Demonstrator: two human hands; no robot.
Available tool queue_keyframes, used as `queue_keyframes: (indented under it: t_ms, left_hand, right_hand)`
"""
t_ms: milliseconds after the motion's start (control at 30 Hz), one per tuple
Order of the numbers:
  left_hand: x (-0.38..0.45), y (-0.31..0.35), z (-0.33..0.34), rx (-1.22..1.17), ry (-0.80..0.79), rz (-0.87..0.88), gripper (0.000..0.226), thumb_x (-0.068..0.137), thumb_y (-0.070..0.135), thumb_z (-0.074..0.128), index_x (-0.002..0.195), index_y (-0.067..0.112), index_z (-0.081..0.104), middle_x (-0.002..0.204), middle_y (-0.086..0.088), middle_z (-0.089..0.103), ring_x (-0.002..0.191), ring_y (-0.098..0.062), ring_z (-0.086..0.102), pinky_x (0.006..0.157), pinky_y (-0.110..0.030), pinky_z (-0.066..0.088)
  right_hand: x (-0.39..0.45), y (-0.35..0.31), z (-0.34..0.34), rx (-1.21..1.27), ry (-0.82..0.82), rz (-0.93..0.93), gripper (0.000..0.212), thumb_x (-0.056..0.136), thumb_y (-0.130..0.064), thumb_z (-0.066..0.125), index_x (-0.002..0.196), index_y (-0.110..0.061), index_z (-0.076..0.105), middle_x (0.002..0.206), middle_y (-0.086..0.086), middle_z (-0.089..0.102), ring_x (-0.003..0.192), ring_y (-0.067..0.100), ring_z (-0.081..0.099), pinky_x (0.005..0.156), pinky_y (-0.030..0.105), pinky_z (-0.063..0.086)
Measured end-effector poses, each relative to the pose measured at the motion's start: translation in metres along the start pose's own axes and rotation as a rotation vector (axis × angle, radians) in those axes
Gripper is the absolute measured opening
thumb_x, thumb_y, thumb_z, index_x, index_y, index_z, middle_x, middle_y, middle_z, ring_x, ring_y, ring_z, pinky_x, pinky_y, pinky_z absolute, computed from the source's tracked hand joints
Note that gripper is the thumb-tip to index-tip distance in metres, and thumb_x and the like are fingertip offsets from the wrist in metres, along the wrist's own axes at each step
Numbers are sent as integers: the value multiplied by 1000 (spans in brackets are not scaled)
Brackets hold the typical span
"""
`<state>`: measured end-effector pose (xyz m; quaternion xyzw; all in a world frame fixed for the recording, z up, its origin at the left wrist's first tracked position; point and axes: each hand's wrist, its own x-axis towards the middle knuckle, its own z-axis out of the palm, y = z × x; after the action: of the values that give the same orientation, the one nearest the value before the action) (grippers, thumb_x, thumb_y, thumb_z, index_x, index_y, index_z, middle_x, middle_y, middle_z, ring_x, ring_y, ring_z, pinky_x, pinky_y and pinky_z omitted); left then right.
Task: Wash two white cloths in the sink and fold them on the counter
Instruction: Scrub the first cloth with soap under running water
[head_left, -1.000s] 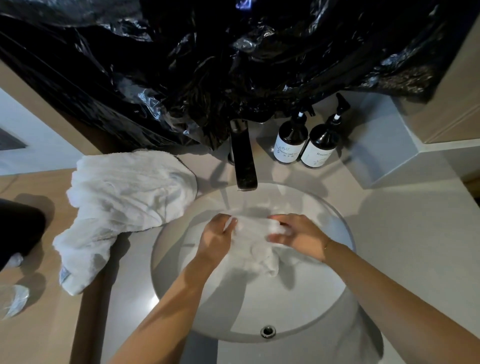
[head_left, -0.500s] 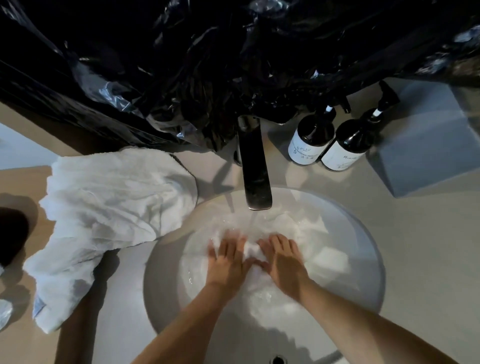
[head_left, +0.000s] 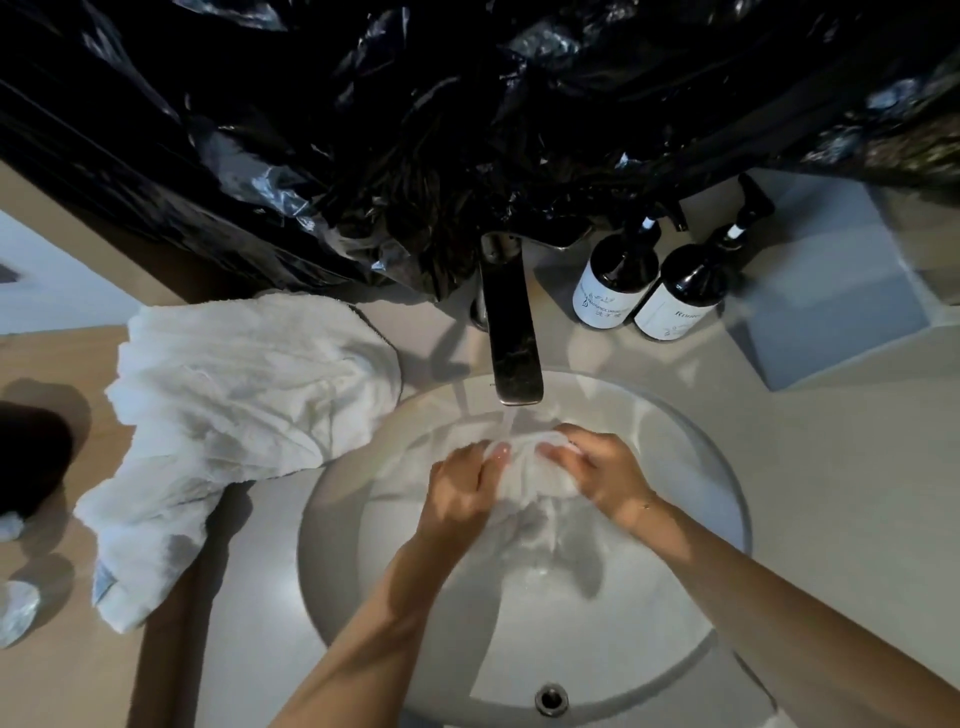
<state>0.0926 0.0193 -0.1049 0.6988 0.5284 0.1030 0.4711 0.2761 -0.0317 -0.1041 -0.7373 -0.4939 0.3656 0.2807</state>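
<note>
A small wet white cloth (head_left: 530, 475) is bunched between both my hands over the round white sink (head_left: 691, 613). Water runs onto it from the dark faucet (head_left: 511, 338). My left hand (head_left: 462, 486) grips the cloth's left side with curled fingers. On the cloth's right side, my right hand (head_left: 597, 470) grips it too. A second, larger white cloth (head_left: 228, 410) lies crumpled on the counter left of the sink, one end trailing toward the front.
Two dark pump bottles (head_left: 649, 286) stand behind the sink at the right, beside a grey box (head_left: 826, 306). Black plastic sheeting (head_left: 467, 130) hangs over the back wall. A dark object (head_left: 31, 457) and a clear round lid (head_left: 15, 613) sit at the far left.
Half a second ago both hands pressed flat on the cloth in the basin; now they have lifted and bunched it under the running water. The camera has moved closer.
</note>
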Motion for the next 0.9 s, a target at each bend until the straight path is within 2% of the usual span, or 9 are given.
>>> queue_keyframes:
  t_ms: [100,200,333,433,567,633,733,833,900]
  left_hand:
    - [-14,25,-12,-191,-73,-37,36,97,52,44,91,22,63,85,8,66,86,-18,63,79,-19,50]
    - [-24,45,-27,-184,-84,-8,34,99,47,46,98,16,60,87,7,64,82,-13,61,67,-11,45]
    - [-33,52,-41,-157,-46,40,30,94,44,57,92,15,56,82,0,62,76,-17,59,63,-22,45]
    - [-31,34,-35,-26,-12,-24,33,86,48,67,94,20,51,84,8,54,78,-13,54,65,-23,38]
    - [-31,-3,-27,87,190,-73,37,75,41,80,76,20,49,75,9,52,69,-12,52,58,-16,32]
    - [-31,-23,-25,298,129,-33,37,75,47,77,85,18,56,89,6,54,86,-19,57,68,-22,37]
    - [-30,-43,-12,506,-63,31,75,71,78,44,126,28,52,132,6,43,126,-17,41,101,-33,30]
    - [-23,-53,14,606,-43,94,78,81,72,19,142,30,43,151,4,38,139,-18,34,111,-42,22]
    - [-16,-61,30,747,-61,118,63,91,63,36,141,26,47,145,0,47,136,-21,41,109,-45,22]
  right_hand:
    - [-17,-28,-18,285,28,51,13,91,-21,65,78,-24,67,71,-14,66,69,1,57,71,17,43]
    - [-29,-57,-36,420,166,-10,26,82,-35,72,76,-9,67,73,11,64,69,17,56,70,26,46]
    - [-35,-72,-57,195,249,-103,30,75,-35,80,66,-14,60,57,-6,52,58,7,48,58,17,39]
    - [-32,-59,-46,-19,145,-138,28,75,-49,75,77,-23,64,71,-12,59,73,7,55,70,19,42]
    - [-30,-14,-2,-233,-37,-193,29,87,-43,65,88,-15,61,84,-6,54,83,13,49,76,28,40]
    - [-34,5,14,-219,-108,-172,27,90,-40,63,100,-15,63,98,-7,50,95,12,49,83,22,37]
    - [-39,20,30,-314,-108,-153,39,93,-45,56,123,-20,57,128,1,41,125,16,38,101,16,32]
    - [-35,31,52,-497,-122,-144,70,90,-71,18,140,-29,41,146,10,36,138,31,30,115,45,29]
    - [-34,38,66,-631,-244,-20,79,85,-70,-1,150,-31,26,158,6,21,148,29,12,119,52,7]
